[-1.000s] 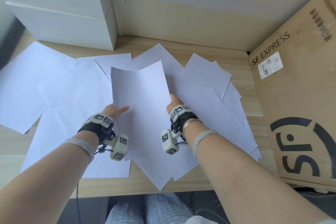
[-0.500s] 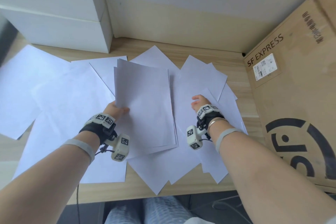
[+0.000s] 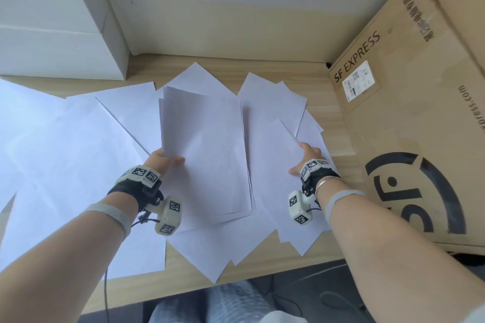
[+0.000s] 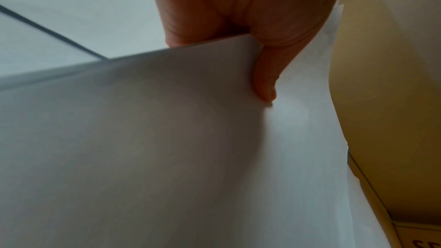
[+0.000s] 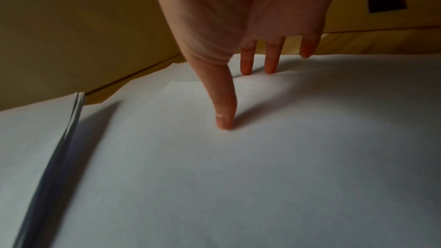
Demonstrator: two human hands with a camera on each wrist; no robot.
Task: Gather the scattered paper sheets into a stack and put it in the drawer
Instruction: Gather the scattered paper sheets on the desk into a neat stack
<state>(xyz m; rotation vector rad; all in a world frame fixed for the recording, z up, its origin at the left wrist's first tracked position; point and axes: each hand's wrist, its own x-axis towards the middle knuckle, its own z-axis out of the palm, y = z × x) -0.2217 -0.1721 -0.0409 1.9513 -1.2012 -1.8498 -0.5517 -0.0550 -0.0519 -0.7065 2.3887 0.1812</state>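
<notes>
Paper stack, partly gathered, is pinched in left hand; right hand presses straight fingers on loose sheets. Most sheets remain on table; drawer unseen.

This looks like a plain office or storage-room work corner. A light wood-grain desk is pushed into a corner of bare walls, painted pale above and cream lower down. Loose white paper sheets cover most of the desktop, out to its left edge and front edge. At the desk's right edge stands a large cardboard shipping box printed "SF EXPRESS", with a courier label stuck on its side. At the far left corner sits a white boxy unit; whether it is a cabinet cannot be told.
</notes>
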